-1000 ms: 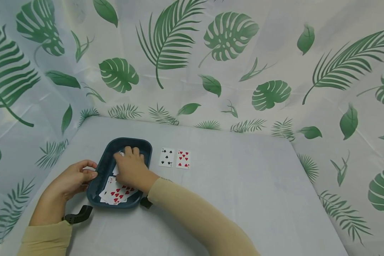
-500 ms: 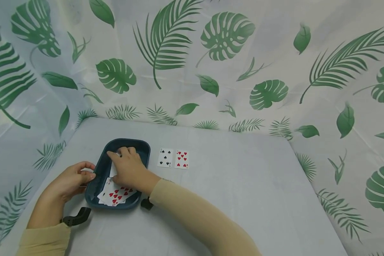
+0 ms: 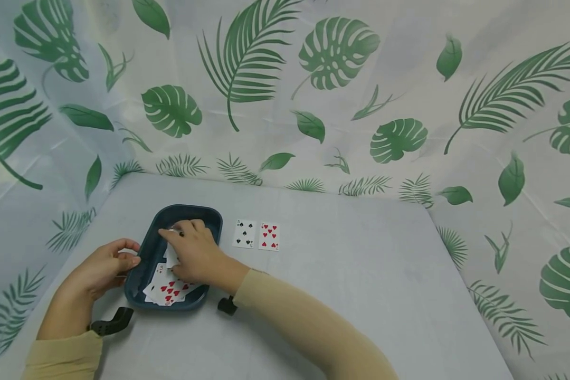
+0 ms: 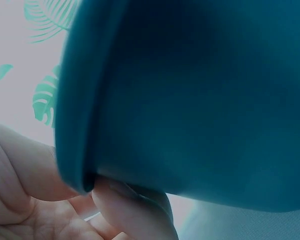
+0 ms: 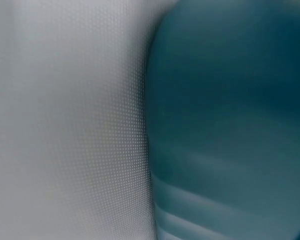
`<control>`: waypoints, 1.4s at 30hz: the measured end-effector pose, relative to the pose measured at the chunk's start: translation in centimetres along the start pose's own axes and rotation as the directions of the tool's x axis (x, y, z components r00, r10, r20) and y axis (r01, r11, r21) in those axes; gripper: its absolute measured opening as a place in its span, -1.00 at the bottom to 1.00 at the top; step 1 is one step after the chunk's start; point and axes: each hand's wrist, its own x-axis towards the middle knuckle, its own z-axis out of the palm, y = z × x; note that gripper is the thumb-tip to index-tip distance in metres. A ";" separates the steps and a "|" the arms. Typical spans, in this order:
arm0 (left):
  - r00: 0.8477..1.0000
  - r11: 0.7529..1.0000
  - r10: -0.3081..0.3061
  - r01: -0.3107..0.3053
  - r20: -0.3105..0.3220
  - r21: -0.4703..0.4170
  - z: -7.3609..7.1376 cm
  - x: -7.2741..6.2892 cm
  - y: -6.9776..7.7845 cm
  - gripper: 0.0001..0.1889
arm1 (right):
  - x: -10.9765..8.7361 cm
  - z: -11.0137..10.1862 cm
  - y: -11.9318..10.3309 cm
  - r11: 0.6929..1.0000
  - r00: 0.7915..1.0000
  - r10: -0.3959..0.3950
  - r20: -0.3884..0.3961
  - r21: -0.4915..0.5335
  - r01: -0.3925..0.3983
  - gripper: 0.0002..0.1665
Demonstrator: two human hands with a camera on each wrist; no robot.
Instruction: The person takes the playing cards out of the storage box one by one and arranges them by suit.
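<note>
A dark blue tray [image 3: 197, 210] lies on the left of the table with playing cards in it. My left hand [image 3: 102, 266] pinches its left rim, thumb and fingers on either side; the left wrist view shows these fingers at the tray's outer wall [image 4: 200, 115]. Inside the tray, my right hand [image 3: 198, 257] grips a white playing card [image 3: 171, 257] between thumb and fingers, its face mostly hidden. Below that hand lie several loose cards, a heart card [image 3: 171, 293] on top. The right wrist view holds only the tray's side [image 5: 225, 125] and the tablecloth.
To the right of the tray, a five of spades [image 3: 244, 234] and a seven of hearts [image 3: 269, 236] lie face up side by side. The table has a pale cloth [image 3: 351, 274]. A leaf-printed curtain [image 3: 266, 47] surrounds its back and sides.
My right hand and forearm have shifted slightly to the right, and the card between its fingers stands out more from the tray floor. The left hand stays on the rim.
</note>
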 end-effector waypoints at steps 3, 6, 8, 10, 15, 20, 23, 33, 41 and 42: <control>1.000 1.000 0.004 -0.004 -0.001 0.002 0.0 0.0 -0.1 -0.69 | -0.5 -0.2 0.1 1.000 1.000 -0.017 -0.014 0.017 0.017 -0.03; 1.000 1.000 0.003 -0.003 -0.003 0.000 0.0 0.1 -0.1 -0.69 | -1.0 -0.6 0.2 0.999 0.999 -0.024 -0.026 0.033 0.025 -0.04; 1.000 1.000 0.003 -0.003 -0.004 -0.002 0.0 0.1 -0.1 -0.69 | -1.3 -0.8 0.2 0.999 0.999 -0.028 -0.032 0.040 0.029 -0.03; 1.000 1.000 0.002 -0.002 -0.004 -0.003 0.0 0.1 -0.1 -0.69 | -1.4 -0.9 0.2 0.999 0.999 -0.029 -0.030 0.044 0.030 -0.02; 1.000 1.000 0.002 -0.002 -0.006 -0.001 0.0 0.1 -0.2 -0.68 | -1.9 -0.9 0.1 0.998 0.999 -0.032 -0.021 0.049 0.033 -0.01; 1.000 1.000 -0.003 0.003 -0.005 -0.010 0.0 0.2 -0.2 -0.69 | -2.6 -1.0 0.2 0.998 0.999 -0.038 -0.034 0.058 0.040 -0.01; 1.000 1.000 -0.009 0.009 -0.005 -0.015 0.1 0.2 -0.1 -0.70 | -3.0 -1.1 0.4 0.997 0.998 -0.041 -0.047 0.061 0.044 -0.01; 1.000 1.000 -0.010 0.011 -0.024 0.003 0.1 0.1 0.0 -0.68 | -4.3 -2.3 0.7 0.992 0.999 -0.016 -0.040 0.122 0.021 0.00; 1.000 1.000 -0.009 0.009 -0.020 0.001 0.1 0.0 0.0 -0.67 | -5.4 -2.3 1.7 0.985 0.998 0.018 -0.056 0.173 -0.008 -0.01; 1.000 1.000 -0.012 0.012 -0.021 0.002 0.1 0.0 0.0 -0.67 | -5.5 -2.3 1.8 0.984 0.998 0.022 -0.058 0.175 -0.012 -0.01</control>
